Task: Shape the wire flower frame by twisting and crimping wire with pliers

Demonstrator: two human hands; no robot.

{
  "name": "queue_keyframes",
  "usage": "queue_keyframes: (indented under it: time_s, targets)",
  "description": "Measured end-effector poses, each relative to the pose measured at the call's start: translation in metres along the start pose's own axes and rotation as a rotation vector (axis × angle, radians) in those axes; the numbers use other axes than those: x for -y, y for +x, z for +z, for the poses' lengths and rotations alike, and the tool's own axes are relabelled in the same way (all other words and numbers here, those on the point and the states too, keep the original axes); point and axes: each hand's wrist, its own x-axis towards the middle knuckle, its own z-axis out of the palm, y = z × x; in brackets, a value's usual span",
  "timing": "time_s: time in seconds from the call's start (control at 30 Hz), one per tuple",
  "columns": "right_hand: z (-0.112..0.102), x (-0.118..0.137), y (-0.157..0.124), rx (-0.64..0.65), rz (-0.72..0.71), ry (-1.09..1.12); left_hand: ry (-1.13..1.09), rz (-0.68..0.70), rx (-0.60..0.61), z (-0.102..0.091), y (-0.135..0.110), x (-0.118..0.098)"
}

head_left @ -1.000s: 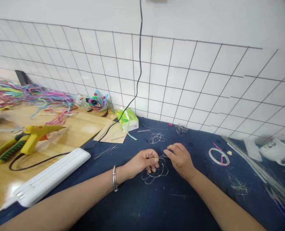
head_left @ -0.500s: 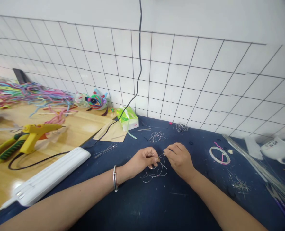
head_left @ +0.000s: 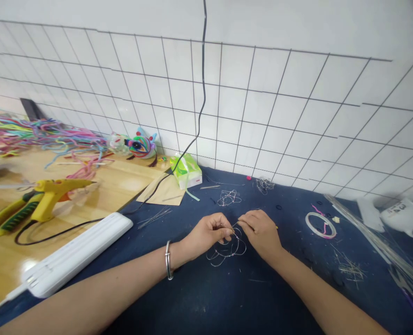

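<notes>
Between thumb and fingers my left hand pinches a looped wire shape, thin and silvery, with small twisted joints along its curves. The shape hangs just over the dark blue cloth. Close by on the right, my right hand is closed in a pinch on a thin wire end that runs toward the left fingertips. Part of the wire is hidden behind the fingers. Beyond the hands lies another looped wire piece, with a wire tangle near the wall.
To the left are a white power strip, a yellow glue gun, pliers and coloured pipe cleaners. A tissue pack stands by the wall. On the right are a tape roll, wire scraps and long wires.
My right hand has turned slightly, its fingers curling closer round the wire end. My left hand keeps its pinch on the wire shape. The whole view has shifted a little.
</notes>
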Motion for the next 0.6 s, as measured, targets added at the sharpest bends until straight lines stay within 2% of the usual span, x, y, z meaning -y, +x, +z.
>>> queue_keyframes:
  time_s: [0.33, 0.6]
  targets:
    - [-0.0029, 0.0075, 0.0028, 0.078, 0.295, 0.312, 0.035, 0.014, -0.016, 0.0013, -0.0008, 0.0010]
    - [0.0021, 0.0035, 0.0037, 0.203, 0.513, 0.619, 0.056, 0.015, -0.037, 0.0009, -0.0018, 0.0006]
